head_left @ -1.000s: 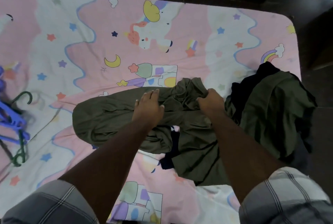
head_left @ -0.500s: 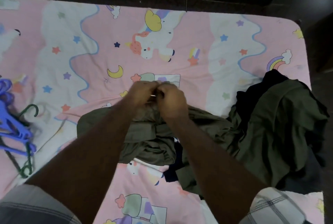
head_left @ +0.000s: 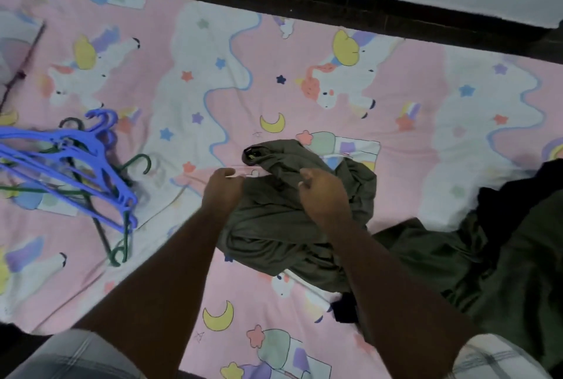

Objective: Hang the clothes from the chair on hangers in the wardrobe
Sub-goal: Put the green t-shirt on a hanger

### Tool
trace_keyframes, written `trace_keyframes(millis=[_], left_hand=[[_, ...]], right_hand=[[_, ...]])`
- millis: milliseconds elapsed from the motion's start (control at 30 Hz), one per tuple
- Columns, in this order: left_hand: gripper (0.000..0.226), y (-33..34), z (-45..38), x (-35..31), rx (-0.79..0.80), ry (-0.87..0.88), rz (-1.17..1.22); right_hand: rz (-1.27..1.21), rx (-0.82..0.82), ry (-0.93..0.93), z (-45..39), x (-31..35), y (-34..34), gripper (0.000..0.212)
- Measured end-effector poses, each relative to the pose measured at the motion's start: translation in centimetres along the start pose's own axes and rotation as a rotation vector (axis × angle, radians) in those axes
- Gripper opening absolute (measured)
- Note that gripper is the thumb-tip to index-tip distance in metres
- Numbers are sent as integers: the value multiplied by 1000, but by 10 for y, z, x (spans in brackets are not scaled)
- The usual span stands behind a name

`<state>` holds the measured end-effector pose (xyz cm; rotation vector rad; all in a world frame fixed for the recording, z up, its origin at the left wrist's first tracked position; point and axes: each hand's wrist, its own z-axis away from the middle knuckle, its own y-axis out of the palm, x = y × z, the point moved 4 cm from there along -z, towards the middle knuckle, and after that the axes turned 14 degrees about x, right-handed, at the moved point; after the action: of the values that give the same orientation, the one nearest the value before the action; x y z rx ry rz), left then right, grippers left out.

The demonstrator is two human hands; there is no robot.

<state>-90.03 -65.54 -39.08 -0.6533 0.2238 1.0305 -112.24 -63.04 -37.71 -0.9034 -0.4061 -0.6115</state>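
both hands (head_left: 224, 186) (head_left: 323, 193) pinching crumpled olive garment (head_left: 274, 226)

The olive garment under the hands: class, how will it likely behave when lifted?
The olive garment is bunched in soft folds, so it will probably droop and sag. It looks thin, so likely light. Both hands pinch its fabric, so it seems easy to grip.

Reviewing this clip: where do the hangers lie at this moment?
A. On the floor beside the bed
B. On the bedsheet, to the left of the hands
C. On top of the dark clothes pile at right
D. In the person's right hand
B: the blue and green hangers lie in a heap on the bedsheet, left of both hands, which are at the olive garment.
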Motion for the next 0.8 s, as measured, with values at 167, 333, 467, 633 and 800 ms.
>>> trace_keyframes(millis=[167, 333, 467, 633, 800], left_hand=[[28, 9, 5, 11, 46, 49, 47], [18, 11, -5, 21, 60, 80, 154], [8, 4, -11, 31, 105, 72, 233], [23, -17, -9, 41, 21, 100, 264], [26, -43, -9, 80, -64, 17, 362]], right_hand=[[174, 42, 85, -41, -8, 1, 53], [398, 76, 33, -71, -2, 21, 47], [398, 142, 110, -71, -1, 34, 26], [118, 204, -260, 12, 94, 104, 25], [-1, 267, -244, 9, 116, 101, 23]])
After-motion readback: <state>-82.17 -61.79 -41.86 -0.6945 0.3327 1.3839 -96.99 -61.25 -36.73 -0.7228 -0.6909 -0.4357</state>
